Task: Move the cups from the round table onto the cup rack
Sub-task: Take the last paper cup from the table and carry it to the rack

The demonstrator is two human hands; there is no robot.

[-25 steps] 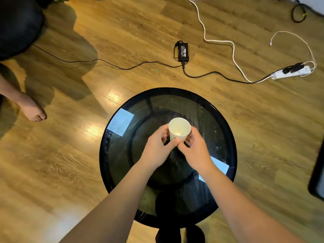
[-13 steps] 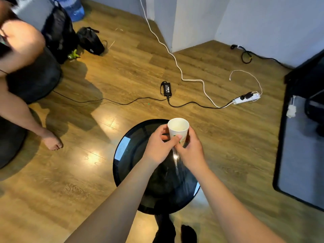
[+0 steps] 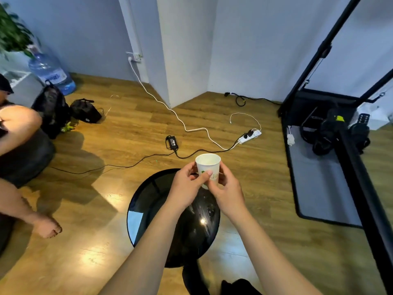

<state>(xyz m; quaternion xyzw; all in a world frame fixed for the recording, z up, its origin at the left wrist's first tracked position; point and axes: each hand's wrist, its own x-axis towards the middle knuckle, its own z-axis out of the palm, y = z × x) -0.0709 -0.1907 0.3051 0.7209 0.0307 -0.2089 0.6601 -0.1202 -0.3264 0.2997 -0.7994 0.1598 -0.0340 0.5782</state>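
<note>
Both your hands are on the cup (image 3: 208,167). Left hand (image 3: 184,188) wraps its left side, thumb across the front over the green print. Right hand (image 3: 228,191) closes on its right side and lower part, fingers curled round the back. Cup is upright, mouth open to the camera, inside looks empty. It's held clear of the counter (image 3: 148,201), above the counter's far edge. Counter is round, black, glossy, with a pale reflection at its left rim; no other cups show on it.

Relative to the counter: power brick (image 3: 171,142) on the floor just beyond it, white power strip (image 3: 250,135) beyond and to the right, black frame with a grey mat (image 3: 319,184) well off to the right, another person's bare foot (image 3: 47,227) on the floor to the left. Cup rack: can't tell which thing it is.
</note>
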